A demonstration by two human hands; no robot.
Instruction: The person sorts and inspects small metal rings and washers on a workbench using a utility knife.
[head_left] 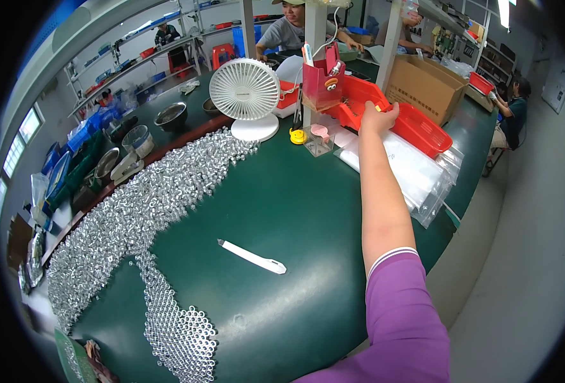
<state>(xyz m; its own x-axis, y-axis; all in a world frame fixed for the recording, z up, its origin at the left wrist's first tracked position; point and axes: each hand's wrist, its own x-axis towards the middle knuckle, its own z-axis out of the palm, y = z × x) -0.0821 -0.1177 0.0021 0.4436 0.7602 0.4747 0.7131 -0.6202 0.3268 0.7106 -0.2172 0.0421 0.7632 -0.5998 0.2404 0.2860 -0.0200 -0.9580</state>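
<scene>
My right arm, in a purple sleeve, stretches to the far right of the green table. The right hand (pixel 378 119) has its fingers closed at the near edge of a red plastic bin (pixel 354 96); a bit of yellow shows by the fingertips, partly hidden. Just right of the hand is a second red bin (pixel 423 131), on clear plastic bags (pixel 400 163). My left hand is out of view. A white utility knife (pixel 252 256) lies mid-table. Small silvery metal parts form a long heap (pixel 135 214) at left, with a flat patch of ring-shaped ones (pixel 180 335) nearer me.
A white fan (pixel 245 92) stands at the back beside a red pen holder (pixel 324 83) and a yellow tape measure (pixel 297 136). Behind the bins is a cardboard box (pixel 426 89). Metal bowls (pixel 171 116) line the far left. Other people sit beyond the table.
</scene>
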